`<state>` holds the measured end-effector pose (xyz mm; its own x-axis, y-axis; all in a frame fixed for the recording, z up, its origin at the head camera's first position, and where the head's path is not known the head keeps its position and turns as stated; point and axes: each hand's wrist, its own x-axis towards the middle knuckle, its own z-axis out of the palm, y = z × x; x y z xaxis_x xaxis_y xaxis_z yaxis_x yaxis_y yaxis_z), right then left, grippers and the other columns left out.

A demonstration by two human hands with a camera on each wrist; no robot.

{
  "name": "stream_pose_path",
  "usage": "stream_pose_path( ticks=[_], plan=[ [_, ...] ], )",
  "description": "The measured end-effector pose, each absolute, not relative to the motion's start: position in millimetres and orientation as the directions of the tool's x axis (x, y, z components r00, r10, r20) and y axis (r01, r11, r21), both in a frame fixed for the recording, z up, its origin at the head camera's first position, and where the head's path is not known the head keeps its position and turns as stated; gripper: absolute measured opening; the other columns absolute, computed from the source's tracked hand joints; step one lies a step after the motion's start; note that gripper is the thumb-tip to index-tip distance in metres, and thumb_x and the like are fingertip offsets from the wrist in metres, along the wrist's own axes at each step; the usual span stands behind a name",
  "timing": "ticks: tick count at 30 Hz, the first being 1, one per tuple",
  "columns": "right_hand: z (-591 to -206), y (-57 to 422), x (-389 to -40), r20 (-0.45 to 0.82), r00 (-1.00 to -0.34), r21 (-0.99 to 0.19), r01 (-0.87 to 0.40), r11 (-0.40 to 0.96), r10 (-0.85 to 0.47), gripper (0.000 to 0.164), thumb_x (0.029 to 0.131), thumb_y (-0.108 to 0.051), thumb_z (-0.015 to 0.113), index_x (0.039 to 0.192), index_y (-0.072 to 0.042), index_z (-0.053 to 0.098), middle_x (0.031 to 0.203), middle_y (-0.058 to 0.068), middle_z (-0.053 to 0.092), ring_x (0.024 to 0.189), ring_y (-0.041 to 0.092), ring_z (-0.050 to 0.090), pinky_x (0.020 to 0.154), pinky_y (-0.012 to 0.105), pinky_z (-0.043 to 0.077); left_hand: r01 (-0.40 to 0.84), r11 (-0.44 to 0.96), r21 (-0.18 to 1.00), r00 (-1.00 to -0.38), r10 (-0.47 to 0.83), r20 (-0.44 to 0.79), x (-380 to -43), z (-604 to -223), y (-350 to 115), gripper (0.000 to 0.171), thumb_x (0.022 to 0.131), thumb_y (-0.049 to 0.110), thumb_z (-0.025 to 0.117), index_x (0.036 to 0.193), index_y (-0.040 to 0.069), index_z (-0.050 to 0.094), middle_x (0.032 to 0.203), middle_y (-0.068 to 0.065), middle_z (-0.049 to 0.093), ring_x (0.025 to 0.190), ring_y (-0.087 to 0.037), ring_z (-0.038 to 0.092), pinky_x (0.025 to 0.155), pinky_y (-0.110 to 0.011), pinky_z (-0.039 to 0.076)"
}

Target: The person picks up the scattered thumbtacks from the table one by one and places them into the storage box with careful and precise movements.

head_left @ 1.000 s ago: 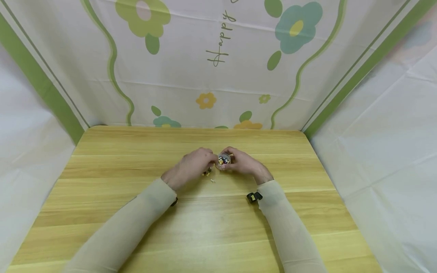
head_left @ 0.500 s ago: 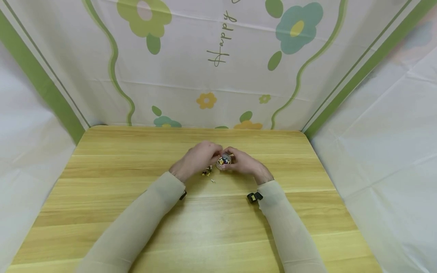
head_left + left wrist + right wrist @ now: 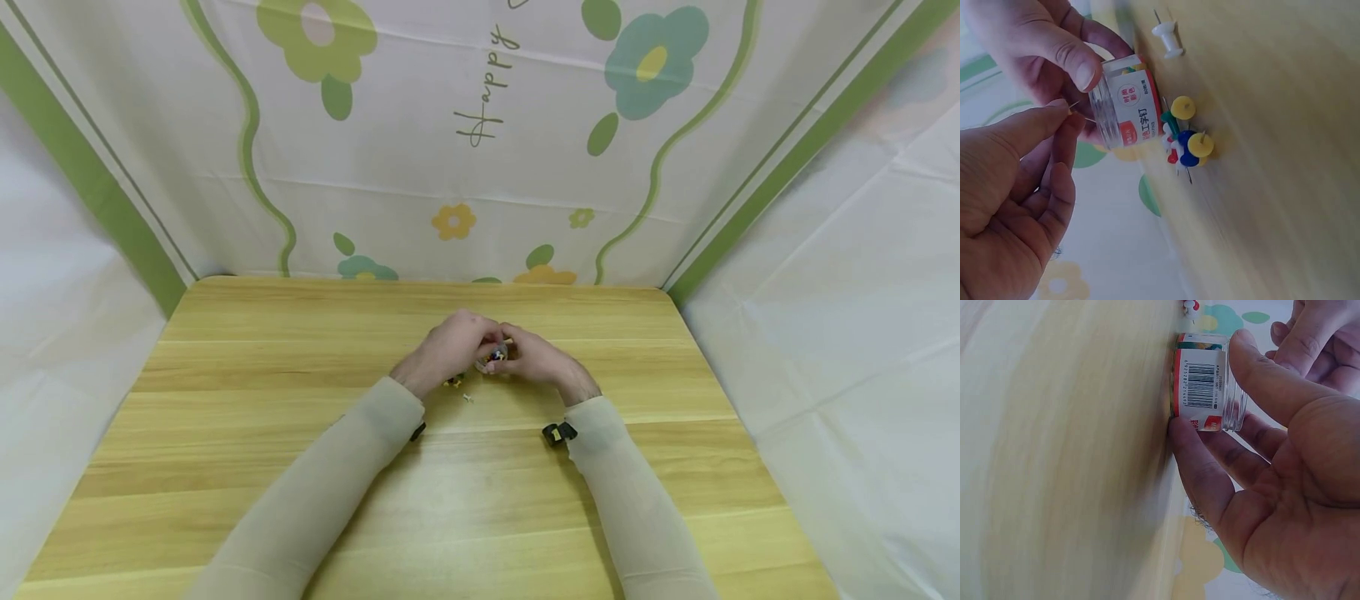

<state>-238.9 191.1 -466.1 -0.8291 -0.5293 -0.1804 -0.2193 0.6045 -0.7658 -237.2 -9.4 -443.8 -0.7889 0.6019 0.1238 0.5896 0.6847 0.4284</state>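
Observation:
A small clear jar with a red-and-white label stands on the table, its mouth uncovered and coloured push pins inside. Around its side curl the thumb and fingers of my right hand, steadying it. Over the jar's mouth, my left hand pinches a push pin between thumb and fingertip; its thin metal point shows, while the fingers hide most of its body. Close beside the jar lies a small heap of push pins in yellow, blue, green, red and white. A single white push pin lies apart from them.
The wood-grain table reaches back to a white curtain printed with flowers. More white fabric hangs at both sides. A black wrist strap sits at the right sleeve's cuff.
My left hand has moved from beside the heap, up and right, to over the jar's mouth. My right hand and the jar have stayed in place.

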Motion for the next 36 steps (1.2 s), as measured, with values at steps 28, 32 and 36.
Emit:
stream_pose_path(
  ticks=[28,32,36],
  plan=[
    [-466,190,-240,-0.209,-0.827,-0.775,-0.185,0.604,-0.521,0.054,0.089,-0.026,0.080,0.136,-0.012,0.057,0.133,0.006,0.061,0.122,0.024,0.060,0.100,0.041,0.052,0.720,0.642,0.264,-0.666,0.746,0.004,-206,-440,-36,0.007,0.093,0.019,0.078,0.099,0.016,0.080,0.097,0.006,0.074,0.086,-0.009,0.062,0.078,-0.027,0.055],
    [-467,190,-240,-0.217,-0.831,-0.775,-0.172,0.608,-0.512,0.055,0.089,-0.027,0.081,0.137,-0.013,0.056,0.134,0.008,0.061,0.120,0.025,0.061,0.098,0.041,0.053,0.731,0.626,0.273,-0.645,0.763,-0.023,-201,-442,-38,0.005,0.093,0.020,0.077,0.096,0.017,0.079,0.094,0.006,0.073,0.082,-0.009,0.061,0.073,-0.027,0.053],
    [-468,190,-240,-0.222,-0.835,-0.772,-0.165,0.614,-0.503,0.055,0.089,-0.027,0.081,0.137,-0.014,0.056,0.134,0.007,0.061,0.121,0.026,0.060,0.099,0.040,0.053,0.752,0.604,0.264,-0.623,0.782,-0.012,-196,-444,-39,0.006,0.096,0.017,0.073,0.095,0.017,0.079,0.093,0.006,0.073,0.080,-0.009,0.060,0.071,-0.026,0.053]
  ],
)
